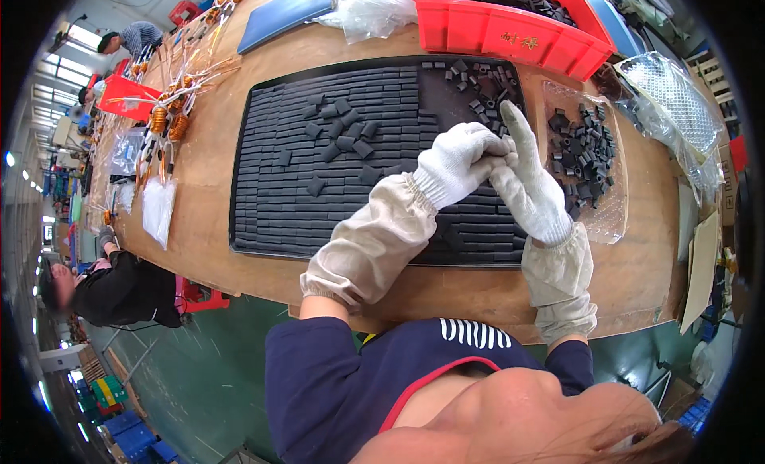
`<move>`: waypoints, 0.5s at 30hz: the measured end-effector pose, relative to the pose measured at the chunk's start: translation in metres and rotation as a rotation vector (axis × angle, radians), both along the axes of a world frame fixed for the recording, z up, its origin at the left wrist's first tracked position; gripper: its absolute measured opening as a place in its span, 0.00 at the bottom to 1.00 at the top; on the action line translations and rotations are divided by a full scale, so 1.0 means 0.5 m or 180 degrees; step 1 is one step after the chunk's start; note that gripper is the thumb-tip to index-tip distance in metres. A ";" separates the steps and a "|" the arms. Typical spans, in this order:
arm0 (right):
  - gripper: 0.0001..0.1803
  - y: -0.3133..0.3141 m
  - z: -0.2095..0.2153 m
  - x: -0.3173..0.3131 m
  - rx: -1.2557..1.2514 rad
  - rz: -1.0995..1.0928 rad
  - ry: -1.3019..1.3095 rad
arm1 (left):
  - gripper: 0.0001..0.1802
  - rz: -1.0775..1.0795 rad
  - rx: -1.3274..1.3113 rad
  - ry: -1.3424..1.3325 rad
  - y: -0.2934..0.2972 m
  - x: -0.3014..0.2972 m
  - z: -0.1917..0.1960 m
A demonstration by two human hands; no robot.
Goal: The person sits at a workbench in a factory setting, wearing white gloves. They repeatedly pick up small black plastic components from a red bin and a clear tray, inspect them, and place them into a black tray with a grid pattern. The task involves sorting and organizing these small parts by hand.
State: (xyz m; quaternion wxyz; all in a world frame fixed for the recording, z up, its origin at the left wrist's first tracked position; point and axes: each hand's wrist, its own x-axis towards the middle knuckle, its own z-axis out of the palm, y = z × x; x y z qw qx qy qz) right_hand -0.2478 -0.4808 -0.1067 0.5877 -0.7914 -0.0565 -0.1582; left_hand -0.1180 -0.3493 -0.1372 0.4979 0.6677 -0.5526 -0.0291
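Both hands in white knit gloves with beige sleeve covers meet above the large black rectangular tray (255, 145) on the wooden bench (207, 137). Left hand (458, 161) is curled, its fingers pressed together against the right hand; what they pinch, if anything, cannot be told since the gloves hide it. Right hand (530, 185) has its index finger pointing up and away, other fingers folded toward the left hand, touching it. The tray is mostly filled with neat rows of small black rectangular blocks (398, 89); loose black blocks (339, 133) lie scattered on top of the rows near tray middle, and more loose ones at its far right corner. Just right of the hands, a clear plastic blister sheet (610, 225) carries a heap of loose black pieces (586, 149). Red plastic bin (510, 33) with more black pieces stands at the far bench edge, touching or just beside the tray. Blue flat board (287, 9) far left of the bin. Copper wire coils (167, 121) lie left of the tray. Another person in black (119, 289) sits at the bench's left side.
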 end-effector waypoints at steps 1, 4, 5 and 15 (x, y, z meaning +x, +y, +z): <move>0.41 0.001 0.003 -0.003 -0.0114 0.0005 0.0044 | 0.18 0.0082 -0.0098 0.0238 0.000 -0.009 -0.005; 0.41 0.015 0.011 -0.002 0.0957 0.0353 0.0006 | 0.18 0.0212 -0.0278 0.0237 0.000 -0.013 -0.005; 0.41 0.018 0.017 -0.004 0.1026 0.0414 -0.0060 | 0.18 0.0245 -0.0363 0.0019 0.002 -0.016 0.001; 0.40 -0.021 -0.017 0.013 0.3001 0.0449 0.0220 | 0.19 0.0826 -0.0938 -0.1825 0.015 -0.028 0.021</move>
